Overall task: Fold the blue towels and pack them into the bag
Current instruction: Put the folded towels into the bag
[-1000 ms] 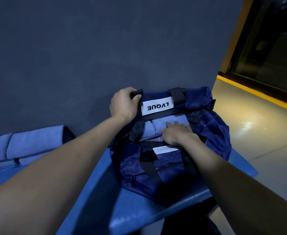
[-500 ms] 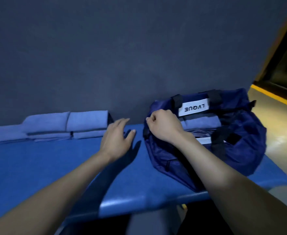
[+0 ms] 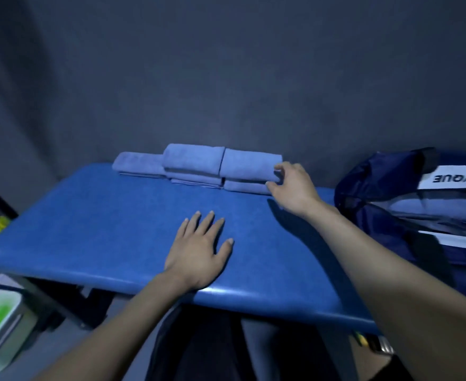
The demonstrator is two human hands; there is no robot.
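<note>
The navy duffel bag [image 3: 408, 204] at the right already held some folded towels. Several folded blue towels [image 3: 199, 169] waited at the table [image 3: 102, 229] back edge. The right hand [image 3: 292, 185] pinched the nearest top towel [image 3: 249, 166]; the left hand [image 3: 199, 251] lay flat, holding nothing.

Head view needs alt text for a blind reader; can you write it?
A person's right hand pinches the rightmost folded light-blue towel stacked on a blue padded table. The left hand rests flat; a navy fabric bag sits right.
</note>
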